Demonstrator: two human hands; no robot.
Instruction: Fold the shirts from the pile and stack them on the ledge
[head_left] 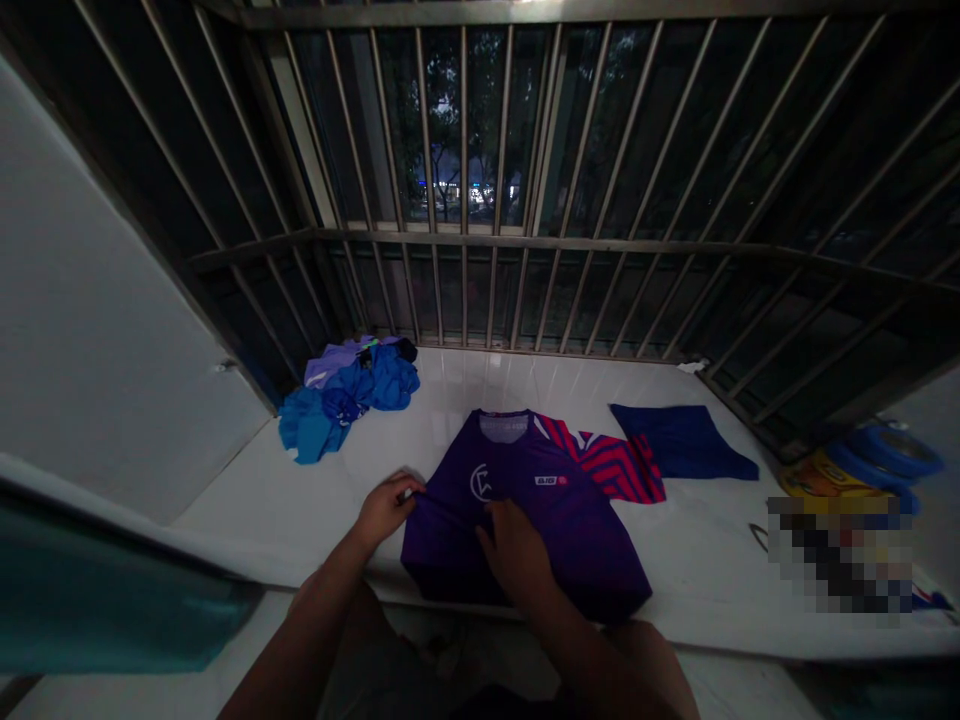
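A purple jersey [559,530] lies front up on the white ledge, its lower edge hanging over the front. A logo and small lettering mark its chest. One pink-and-blue striped sleeve [619,465] is spread to the right; no sleeve shows on the left side. My left hand [388,508] pinches the jersey's left edge between thumb and fingers. Across the middle of the jersey front rests my right hand [517,548], palm down, thumb apart from the fingers. Its fingertips touch the fabric below the round logo.
Crumpled blue and lilac clothes [349,390] are heaped at the back left. A dark blue folded cloth [686,440] lies flat at the right. Beyond it are a yellow-and-blue package [832,472] and a blurred patch. Metal window bars [510,240] enclose the ledge [255,510].
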